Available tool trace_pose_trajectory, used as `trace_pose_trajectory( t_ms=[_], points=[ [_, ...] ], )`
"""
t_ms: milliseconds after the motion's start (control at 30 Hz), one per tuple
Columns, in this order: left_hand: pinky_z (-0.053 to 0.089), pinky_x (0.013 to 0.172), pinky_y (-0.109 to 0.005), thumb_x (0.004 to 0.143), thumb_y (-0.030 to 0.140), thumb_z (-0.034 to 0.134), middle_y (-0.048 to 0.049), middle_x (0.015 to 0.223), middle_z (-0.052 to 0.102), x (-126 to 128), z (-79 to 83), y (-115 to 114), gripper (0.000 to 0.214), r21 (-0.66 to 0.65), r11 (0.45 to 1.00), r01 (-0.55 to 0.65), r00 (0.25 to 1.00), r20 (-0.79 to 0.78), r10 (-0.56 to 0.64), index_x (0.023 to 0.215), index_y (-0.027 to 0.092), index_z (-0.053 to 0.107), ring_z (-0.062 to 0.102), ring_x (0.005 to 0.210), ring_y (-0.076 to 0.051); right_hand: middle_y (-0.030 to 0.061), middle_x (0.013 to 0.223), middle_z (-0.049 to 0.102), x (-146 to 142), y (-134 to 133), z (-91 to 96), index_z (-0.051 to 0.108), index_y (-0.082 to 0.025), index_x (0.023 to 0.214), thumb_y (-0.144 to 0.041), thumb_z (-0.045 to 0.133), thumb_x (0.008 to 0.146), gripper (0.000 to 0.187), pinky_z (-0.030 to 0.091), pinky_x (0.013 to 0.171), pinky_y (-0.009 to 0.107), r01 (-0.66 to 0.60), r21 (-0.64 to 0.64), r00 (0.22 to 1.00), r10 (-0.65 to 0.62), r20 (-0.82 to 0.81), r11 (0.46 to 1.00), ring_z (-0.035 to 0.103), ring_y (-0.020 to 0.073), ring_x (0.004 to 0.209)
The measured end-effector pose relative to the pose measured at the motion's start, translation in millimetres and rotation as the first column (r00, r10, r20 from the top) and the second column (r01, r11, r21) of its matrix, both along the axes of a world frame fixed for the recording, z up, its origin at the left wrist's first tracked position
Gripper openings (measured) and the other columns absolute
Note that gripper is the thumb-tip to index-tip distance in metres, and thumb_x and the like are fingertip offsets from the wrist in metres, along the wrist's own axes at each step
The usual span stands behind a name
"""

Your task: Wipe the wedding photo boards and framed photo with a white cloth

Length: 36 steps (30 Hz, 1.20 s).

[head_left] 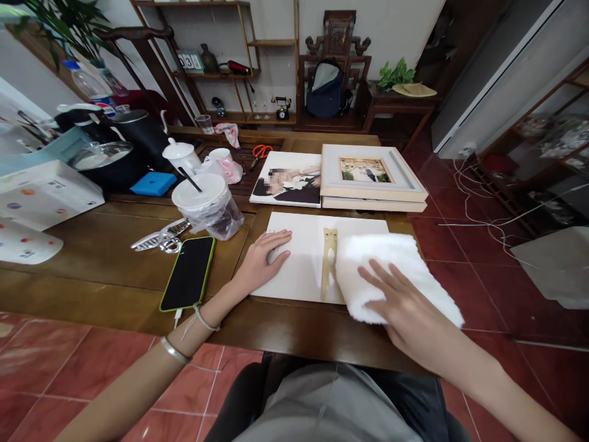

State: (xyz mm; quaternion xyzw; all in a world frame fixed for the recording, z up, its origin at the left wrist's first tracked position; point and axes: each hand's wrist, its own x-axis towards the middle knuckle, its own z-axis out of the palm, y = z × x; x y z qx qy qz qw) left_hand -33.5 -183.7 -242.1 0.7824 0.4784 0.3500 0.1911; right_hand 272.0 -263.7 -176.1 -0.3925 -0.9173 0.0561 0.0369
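A white flat panel (299,276) lies on the wooden table in front of me, a narrow gold-coloured strip (328,258) running down its middle. On the panel's left edge rests my left hand (264,261), its fingers stretched out and holding nothing. My right hand (391,294) lies with fingers spread on top of a fluffy white cloth (381,255). The cloth covers the right part of the panel and overhangs the table's right side. Whatever is under the cloth is hidden.
Behind the panel are a photo print (288,184) and stacked picture frames (368,178). To the left lie a phone (188,273) on a cable, a metallic hair clip (165,236) and a lidded cup with a straw (202,196). Orange-handled scissors (262,151) lie farther back.
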Motion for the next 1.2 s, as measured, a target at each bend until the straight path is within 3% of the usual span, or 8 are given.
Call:
trace_pose_trajectory(
  t_ms=[133, 233, 367, 600, 767, 933, 1200],
  points=[
    [0.035, 0.107, -0.048, 0.085, 0.026, 0.057, -0.0091, 0.122, 0.064, 0, 0.2, -1, 0.03, 0.0, 1.0, 0.004, 1.0, 0.003, -0.004, 0.114, 0.021, 0.064, 0.055, 0.12, -0.024, 0.0069, 0.149, 0.036, 8, -30, 9.5, 0.068, -0.022, 0.089, 0.004, 0.044, 0.056, 0.049, 0.025, 0.111, 0.06, -0.01, -0.136, 0.998, 0.003, -0.056, 0.991, 0.016, 0.0331, 0.14],
    [0.035, 0.107, -0.048, 0.085, 0.025, 0.057, -0.0092, 0.123, 0.064, 0, 0.3, -1, 0.03, 0.005, 1.0, 0.007, 1.0, 0.001, -0.007, 0.115, 0.02, 0.064, 0.055, 0.121, -0.024, 0.0032, 0.148, 0.037, 12, -27, 16.5, 0.066, -0.022, 0.088, 0.004, 0.041, 0.054, 0.05, 0.023, 0.114, 0.055, -0.022, -0.195, 0.998, 0.009, -0.069, 0.981, 0.017, 0.0278, 0.141],
    [0.035, 0.107, -0.048, 0.085, 0.025, 0.057, -0.0097, 0.123, 0.064, 0, 1.3, -1, 0.031, 0.012, 1.0, 0.004, 1.0, -0.008, -0.004, 0.115, 0.02, 0.063, 0.055, 0.12, -0.024, 0.0044, 0.15, 0.033, 14, 5, 14.8, 0.064, -0.02, 0.091, 0.005, 0.039, 0.055, 0.051, 0.023, 0.114, 0.053, -0.025, -0.185, 0.994, 0.005, -0.105, 0.982, 0.013, 0.025, 0.142],
    [0.036, 0.106, -0.049, 0.085, 0.025, 0.056, -0.0102, 0.122, 0.064, 0, 2.2, 0, 0.03, 0.016, 1.0, 0.011, 1.0, -0.004, -0.011, 0.114, 0.02, 0.064, 0.055, 0.12, -0.024, 0.0154, 0.148, 0.035, 3, 71, -11.3, 0.061, -0.014, 0.096, 0.003, 0.044, 0.063, 0.041, 0.014, 0.112, 0.062, -0.028, -0.038, 0.983, 0.02, -0.185, 0.999, 0.01, 0.0314, 0.141],
    [0.036, 0.107, -0.048, 0.086, 0.026, 0.057, -0.0092, 0.123, 0.064, 0, 1.2, 0, 0.03, 0.013, 1.0, 0.012, 1.0, 0.001, -0.012, 0.114, 0.02, 0.064, 0.055, 0.12, -0.024, 0.0181, 0.145, 0.038, -11, 86, -22.1, 0.061, -0.014, 0.095, -0.002, 0.046, 0.073, 0.029, 0.013, 0.107, 0.069, 0.021, 0.092, 0.994, -0.011, -0.111, 0.995, 0.012, 0.0353, 0.14],
    [0.036, 0.106, -0.049, 0.086, 0.026, 0.056, -0.0086, 0.123, 0.064, 0, 1.4, 0, 0.03, 0.007, 1.0, 0.011, 1.0, -0.005, -0.011, 0.115, 0.022, 0.063, 0.055, 0.12, -0.024, 0.0198, 0.145, 0.038, -11, 67, -17.9, 0.062, -0.012, 0.097, -0.002, 0.047, 0.071, 0.032, 0.024, 0.109, 0.062, -0.012, 0.082, 0.995, 0.019, -0.093, 0.997, 0.021, 0.0346, 0.139],
    [0.036, 0.106, -0.049, 0.086, 0.026, 0.056, -0.0084, 0.122, 0.065, 1, 1.8, -1, 0.03, 0.01, 1.0, 0.01, 1.0, -0.002, -0.01, 0.115, 0.023, 0.063, 0.055, 0.12, -0.025, 0.0162, 0.135, 0.052, 2, -1, 21.7, 0.06, -0.017, 0.093, 0.0, 0.043, 0.065, 0.037, 0.029, 0.112, 0.05, -0.111, -0.066, 0.991, 0.106, -0.08, 0.992, 0.03, 0.026, 0.137]
  ],
)
